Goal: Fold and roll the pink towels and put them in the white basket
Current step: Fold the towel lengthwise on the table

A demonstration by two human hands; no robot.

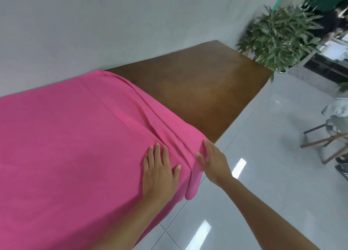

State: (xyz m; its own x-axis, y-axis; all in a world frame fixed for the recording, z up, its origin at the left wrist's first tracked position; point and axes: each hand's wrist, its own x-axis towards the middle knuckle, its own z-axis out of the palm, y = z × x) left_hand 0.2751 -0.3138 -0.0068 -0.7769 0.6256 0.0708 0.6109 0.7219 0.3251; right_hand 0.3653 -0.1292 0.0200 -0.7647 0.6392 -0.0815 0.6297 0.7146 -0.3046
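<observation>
A large pink towel (75,136) lies spread over the left part of a brown wooden table (197,83), with long wrinkles along its right edge and a corner hanging over the table's near side. My left hand (158,170) rests flat on the towel with straight fingers, just left of the wrinkles. My right hand (212,161) lies against the towel's right edge at the table's near side, fingers straight, thumb touching the fabric. The white basket is not in view.
A grey wall runs behind the table. A potted green plant (280,38) stands past the table's far end. A wooden chair (327,138) with grey cloth on it stands on the tiled floor (263,174) at the right.
</observation>
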